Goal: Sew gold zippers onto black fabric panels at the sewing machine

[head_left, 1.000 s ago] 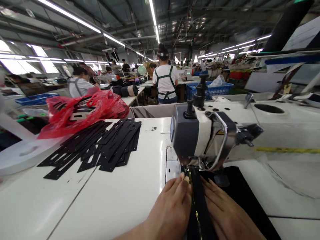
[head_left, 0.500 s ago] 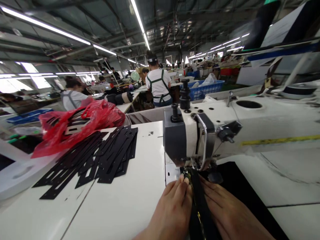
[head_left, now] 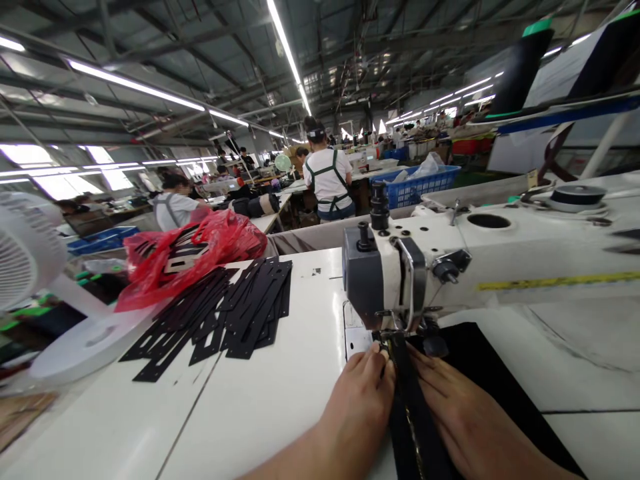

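Observation:
Under the presser foot of the white and grey sewing machine [head_left: 364, 287] runs a black zipper [head_left: 413, 433] with gold-coloured teeth. My left hand [head_left: 364, 390] is closed at its left edge, fingertips bunched just in front of the foot. On the other side my right hand [head_left: 453, 397] lies flat along the zipper, its fingers stretched toward the foot and touching the black material. A larger black fabric piece [head_left: 483, 363] spreads under and beyond that hand. The needle point and the right fingertips are partly hidden.
Left on the white table [head_left: 280, 400] lie several black slotted strips [head_left: 255, 310], with a red plastic bag [head_left: 195, 250] behind them. A white fan [head_left: 75, 320] stands at the far left. Beyond the table are a blue basket [head_left: 423, 187] and a person in a white shirt [head_left: 327, 177].
The view has swung a little left, bringing the fan into sight and shifting the scene rightward. Both hands stay close to the presser foot, beside the zipper.

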Available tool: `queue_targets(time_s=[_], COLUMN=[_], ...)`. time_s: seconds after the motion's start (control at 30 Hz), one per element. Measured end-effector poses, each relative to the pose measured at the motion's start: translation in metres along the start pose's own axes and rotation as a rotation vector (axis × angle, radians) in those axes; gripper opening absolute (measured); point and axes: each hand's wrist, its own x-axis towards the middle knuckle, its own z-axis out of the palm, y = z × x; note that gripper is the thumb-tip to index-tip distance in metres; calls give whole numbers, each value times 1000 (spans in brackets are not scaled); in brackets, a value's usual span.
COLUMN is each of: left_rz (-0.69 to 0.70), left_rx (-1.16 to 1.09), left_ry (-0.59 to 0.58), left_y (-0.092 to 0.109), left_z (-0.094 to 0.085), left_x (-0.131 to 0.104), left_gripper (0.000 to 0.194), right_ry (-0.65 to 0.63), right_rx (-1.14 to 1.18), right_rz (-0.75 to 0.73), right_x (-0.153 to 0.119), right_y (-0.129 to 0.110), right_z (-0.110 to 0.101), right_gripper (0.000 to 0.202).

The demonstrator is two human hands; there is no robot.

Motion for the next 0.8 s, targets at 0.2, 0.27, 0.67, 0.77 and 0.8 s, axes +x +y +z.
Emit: queue_targets(time_s=[0.2, 0.27, 0.67, 0.77, 0.8], left_rz=[-52, -12, 64, 47, 47], left_rx=[-44, -18, -11, -40, -54], left_ry=[-45, 21, 142, 92, 78], left_y=[1, 5, 7, 5, 4], left_z=[-7, -8, 0, -3, -5], left_x=[-3, -11, -19, -15, -13], left_gripper=[23, 21, 26, 24, 24], right_ry=[-46, -48, -32, -56, -61], right_rx=[-36, -64, -5, -2, 0], right_rz=[40, 26, 18, 40, 45], right_x=[-4, -12, -27, -24, -22], right_y=[2, -1, -1, 3, 4], right_z=[-1, -3, 3, 5, 6], right_gripper=[44, 45, 57, 52, 50])
